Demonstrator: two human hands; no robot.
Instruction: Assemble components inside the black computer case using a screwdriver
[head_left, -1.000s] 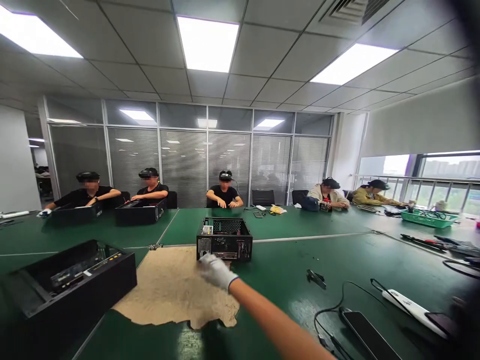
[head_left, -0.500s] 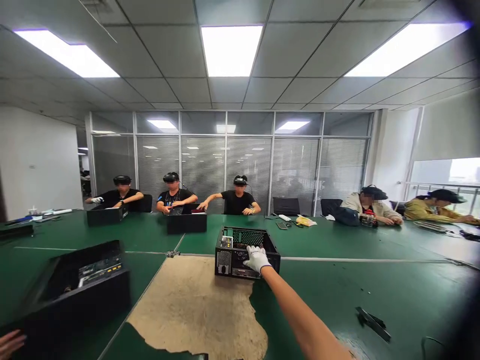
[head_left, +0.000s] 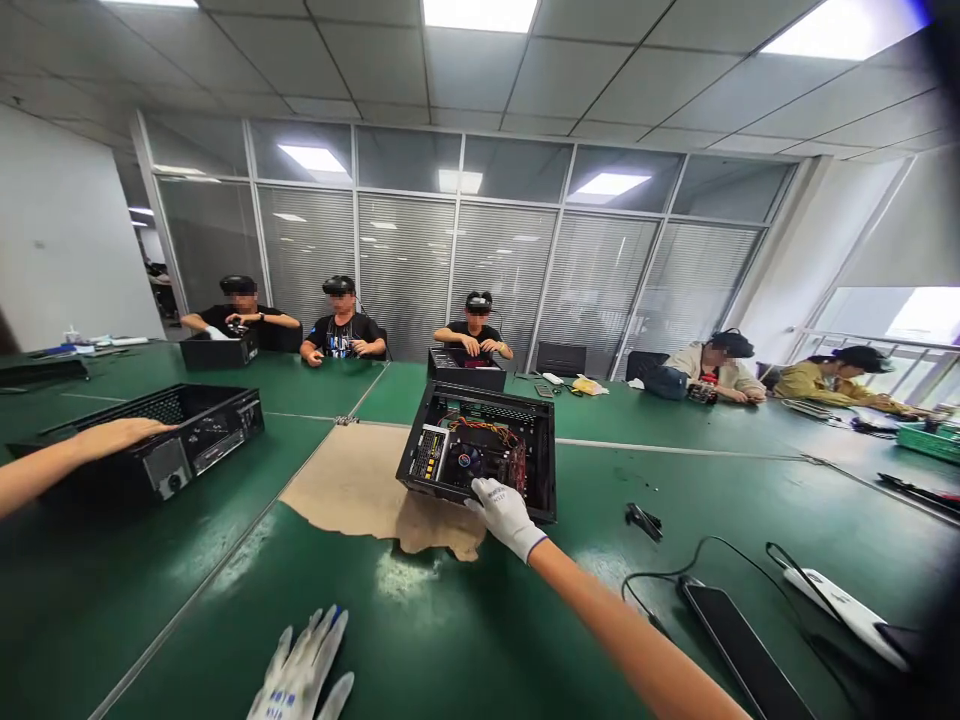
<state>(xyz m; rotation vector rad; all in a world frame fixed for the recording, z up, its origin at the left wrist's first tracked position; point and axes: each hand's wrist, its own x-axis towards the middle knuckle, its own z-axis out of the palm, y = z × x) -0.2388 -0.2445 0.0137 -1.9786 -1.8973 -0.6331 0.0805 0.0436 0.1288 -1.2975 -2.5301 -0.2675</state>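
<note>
An open black computer case (head_left: 541,450) lies in front of me, tilted, with its inside showing. Within it I see a power supply (head_left: 429,455) with a yellow-marked label, a round fan (head_left: 468,460), and red and yellow cables. My right hand (head_left: 506,512), in a white glove, grips the near edge of the case, with the fingertips partly hidden. Apart from the case, at the bottom of the view, my left hand (head_left: 296,672) is open above the green table, also gloved, its fingers stretched out and holding nothing.
A brown sheet (head_left: 352,480) lies partly beneath the case. At left, a co-worker's bare hand (head_left: 124,437) rests on another computer case (head_left: 217,440). To the right are a black phone (head_left: 739,640), a cable, a white device (head_left: 847,610) and a small black part (head_left: 645,520). Several people sit opposite.
The case I hold has tilted and turned, so its inside shows. My left hand has come into view. The co-worker's case at left has turned round, and a case opposite has moved right.
</note>
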